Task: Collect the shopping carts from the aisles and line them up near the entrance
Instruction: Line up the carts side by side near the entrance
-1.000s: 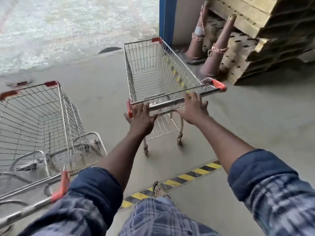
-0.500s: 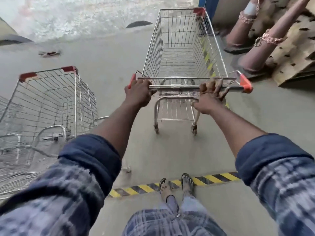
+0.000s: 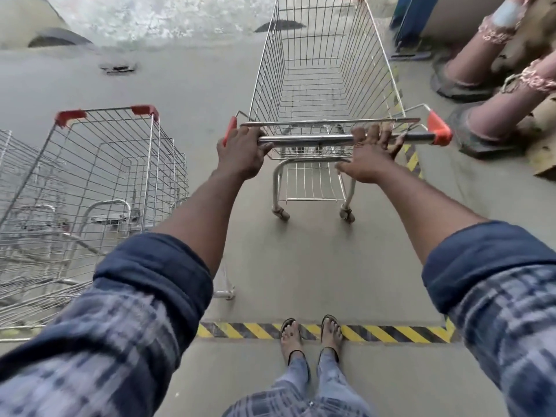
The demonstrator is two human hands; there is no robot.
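Head view: gripping handle bar [image 3: 313,139] of cart [image 3: 325,70] with both hands; left hand [image 3: 240,155] wrapped round bar, right hand [image 3: 368,158] fingers hooked over it. Since one second back, swung from skewed to square ahead, just right of parked carts [image 3: 99,164]. Judged ready for lining up.

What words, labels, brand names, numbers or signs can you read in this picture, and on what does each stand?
None: no readable text shows anywhere.
The silver wire shopping cart and its orange-red plastic handle caps bear no lettering.
The yellow-and-black striped floor tape is a marking only, without words.
The pink traffic cones show no legible label.
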